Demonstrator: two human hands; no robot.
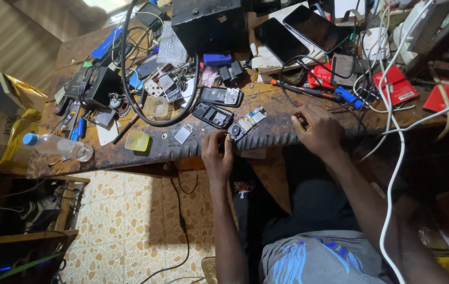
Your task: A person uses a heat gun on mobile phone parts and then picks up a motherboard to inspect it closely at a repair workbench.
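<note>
At the far left edge of the tabletop [145, 152] a clear plastic bottle [59, 146] with a blue cap lies on its side, and just right of it a small yellow tray [138, 140] sits near the front edge. Behind them is a jumble of black boxes, tools and a thick black cable [130, 79] that loops round a heap of small parts. A small square metal piece [183, 133] lies flat just left of the hands. Further right, two opened black phone shells [213, 114] lie side by side, the back one nearer the cable. The left hand [217, 152] rests on the front edge of the tabletop, its grip closed round the lower end of a small circuit board [245, 123] that slants up to the right. The right hand [316, 129] rests on the tabletop well right of the board, fingers curled; whether its grip holds anything I cannot tell. Behind it lie a screwdriver [303, 90] with a red and black handle, red packets [398, 87] and two dark phones [298, 34]. A white cable [393, 173] hangs down on the right.
</note>
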